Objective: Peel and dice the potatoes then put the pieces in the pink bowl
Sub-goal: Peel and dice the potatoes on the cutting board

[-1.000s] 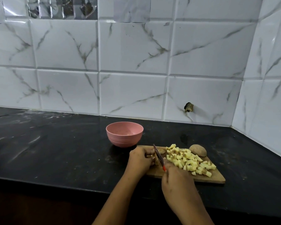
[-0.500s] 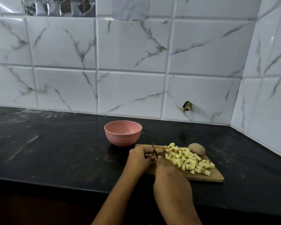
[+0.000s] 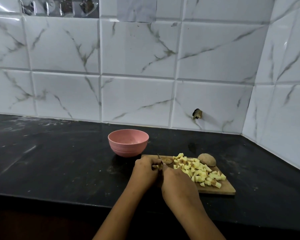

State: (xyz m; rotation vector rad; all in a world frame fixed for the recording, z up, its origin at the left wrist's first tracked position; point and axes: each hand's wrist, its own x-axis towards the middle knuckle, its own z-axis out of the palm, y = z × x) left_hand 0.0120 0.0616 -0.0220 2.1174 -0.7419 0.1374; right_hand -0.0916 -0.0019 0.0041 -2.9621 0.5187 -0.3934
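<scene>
A wooden cutting board (image 3: 227, 187) lies on the black counter, with a heap of yellow diced potato (image 3: 197, 170) across its middle. An unpeeled brown potato (image 3: 207, 159) sits at the board's far right corner. My left hand (image 3: 145, 168) holds a small potato piece (image 3: 157, 166) down at the board's left end. My right hand (image 3: 177, 184) grips a knife, whose blade (image 3: 159, 159) stands down in that piece; the handle is hidden in my fist. The empty pink bowl (image 3: 128, 142) stands just beyond the board's left corner.
A brown scrap of peel (image 3: 166, 160) lies on the board beyond the blade. White marble-look tiles close off the back and right side. A dark hole (image 3: 197, 114) breaks one tile. The counter's front edge (image 3: 59, 198) runs below my forearms.
The knife, raised with its red handle showing a second ago, has come down into the piece under my left hand. My right hand has shifted left and closer to the left hand.
</scene>
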